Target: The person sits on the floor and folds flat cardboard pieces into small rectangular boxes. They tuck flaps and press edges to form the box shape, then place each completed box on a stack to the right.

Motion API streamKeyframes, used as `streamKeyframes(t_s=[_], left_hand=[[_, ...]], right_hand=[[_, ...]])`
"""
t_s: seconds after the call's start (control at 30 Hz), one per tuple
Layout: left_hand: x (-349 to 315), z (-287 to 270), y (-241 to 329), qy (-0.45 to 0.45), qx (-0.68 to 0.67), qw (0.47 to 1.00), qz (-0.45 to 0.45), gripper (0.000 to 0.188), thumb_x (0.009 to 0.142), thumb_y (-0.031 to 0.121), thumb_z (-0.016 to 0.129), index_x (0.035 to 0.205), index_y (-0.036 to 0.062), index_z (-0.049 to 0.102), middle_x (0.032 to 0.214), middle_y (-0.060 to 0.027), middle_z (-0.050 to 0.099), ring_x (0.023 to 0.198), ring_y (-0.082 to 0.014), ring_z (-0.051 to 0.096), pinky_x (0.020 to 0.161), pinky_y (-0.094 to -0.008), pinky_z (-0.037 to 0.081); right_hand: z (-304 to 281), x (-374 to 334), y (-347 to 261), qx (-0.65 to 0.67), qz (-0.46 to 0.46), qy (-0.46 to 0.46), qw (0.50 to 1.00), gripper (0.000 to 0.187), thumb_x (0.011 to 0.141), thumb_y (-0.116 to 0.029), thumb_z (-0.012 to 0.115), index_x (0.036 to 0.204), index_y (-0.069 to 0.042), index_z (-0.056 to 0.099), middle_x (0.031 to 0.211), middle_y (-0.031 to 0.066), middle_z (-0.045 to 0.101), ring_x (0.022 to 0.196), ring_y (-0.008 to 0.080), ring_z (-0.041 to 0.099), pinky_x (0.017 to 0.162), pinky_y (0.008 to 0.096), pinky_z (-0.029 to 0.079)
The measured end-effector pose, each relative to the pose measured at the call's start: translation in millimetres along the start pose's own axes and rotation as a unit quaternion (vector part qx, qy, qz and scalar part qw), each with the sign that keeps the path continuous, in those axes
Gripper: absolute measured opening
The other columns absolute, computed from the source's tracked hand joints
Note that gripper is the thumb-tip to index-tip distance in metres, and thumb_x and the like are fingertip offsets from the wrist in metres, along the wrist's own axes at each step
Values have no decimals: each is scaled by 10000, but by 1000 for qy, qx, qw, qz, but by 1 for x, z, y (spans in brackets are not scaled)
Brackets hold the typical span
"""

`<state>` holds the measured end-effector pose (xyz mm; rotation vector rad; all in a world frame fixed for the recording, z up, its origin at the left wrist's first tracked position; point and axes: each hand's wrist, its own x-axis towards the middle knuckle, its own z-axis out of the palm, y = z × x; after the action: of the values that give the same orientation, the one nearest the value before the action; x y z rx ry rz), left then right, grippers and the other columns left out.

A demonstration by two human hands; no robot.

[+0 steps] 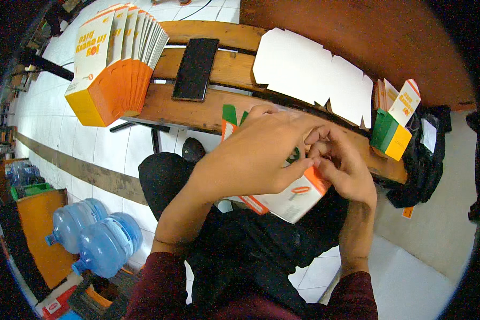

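A white and orange folding carton point(296, 200) with green flaps rests over my lap, partly folded. My left hand point(258, 152) lies across it, its fingers curled and its thumb pressed against the orange edge. From the other side my right hand point(346, 165) closes on the same edge, its fingertips meeting those of the left. A small dark green patch point(293, 156) shows between the fingers; I cannot tell what it is. My left hand hides much of the carton's upper part.
On the slatted wooden bench point(229, 36) lie a fanned stack of flat cartons point(125, 64), a black phone point(196, 69) and a white cut card sheet point(314, 69). A green and yellow carton point(389, 133) stands at the right end. Blue water jugs point(109, 242) lie at lower left.
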<state>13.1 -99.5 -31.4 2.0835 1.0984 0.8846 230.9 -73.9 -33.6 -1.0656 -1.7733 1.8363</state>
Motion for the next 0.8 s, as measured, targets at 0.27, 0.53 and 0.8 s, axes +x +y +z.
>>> streamKeyframes(t_s=[0.27,0.53,0.8], left_hand=[[7,-35,-20,-25,-99,986,-133,325,769,213,787,1013,29,679,935,-96,694,856,-158,638,763,-312,506],[13,-32,-74,344,184,912,-128,512,801,271,767,1198,10,575,1285,-216,557,1209,-343,519,1038,-428,398],[-23,-12,-139,253,355,829,-351,867,800,483,718,1416,-24,381,1498,-334,207,1423,-502,124,1105,-688,123]], right_hand=[[-30,-6,-14,-161,-96,169,968,264,909,-179,530,1103,-8,584,946,81,639,886,143,610,876,324,474],[-30,0,-7,-411,-124,171,887,276,755,-194,774,900,-12,626,790,137,618,633,284,598,851,386,502],[-33,-11,-8,-276,-83,198,937,214,869,-96,707,980,54,603,804,1,548,683,46,475,609,219,419]])
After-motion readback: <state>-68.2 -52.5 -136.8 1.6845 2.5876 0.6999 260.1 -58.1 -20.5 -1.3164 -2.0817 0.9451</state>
